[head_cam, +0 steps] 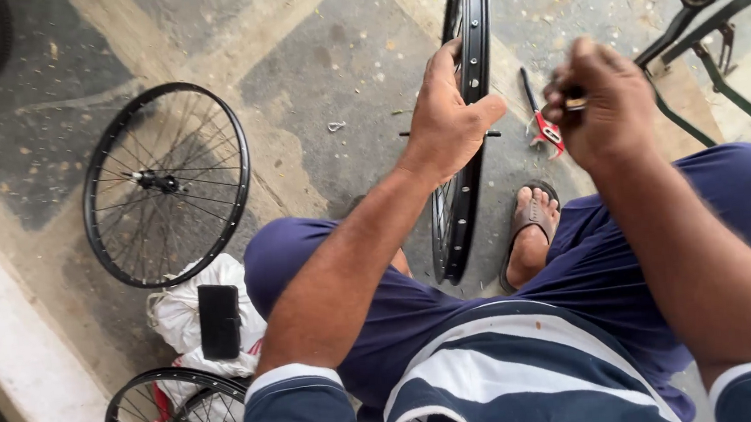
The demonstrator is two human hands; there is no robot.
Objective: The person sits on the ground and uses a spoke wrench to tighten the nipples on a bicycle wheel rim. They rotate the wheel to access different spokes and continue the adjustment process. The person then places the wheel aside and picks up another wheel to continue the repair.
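My left hand [445,125] grips the upright rim [467,123] between my knees, its long axis running away from me. My right hand [603,99] pinches perhaps 1 small nipple beside it; bare floor [327,54] lies left.

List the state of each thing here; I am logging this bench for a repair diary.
Left hand: gripping the upright rim.
Right hand: closed on a small part.
Spoked wheel: lying flat on the floor.
Red tool: lying on the floor.
Phone: resting on a white bag.
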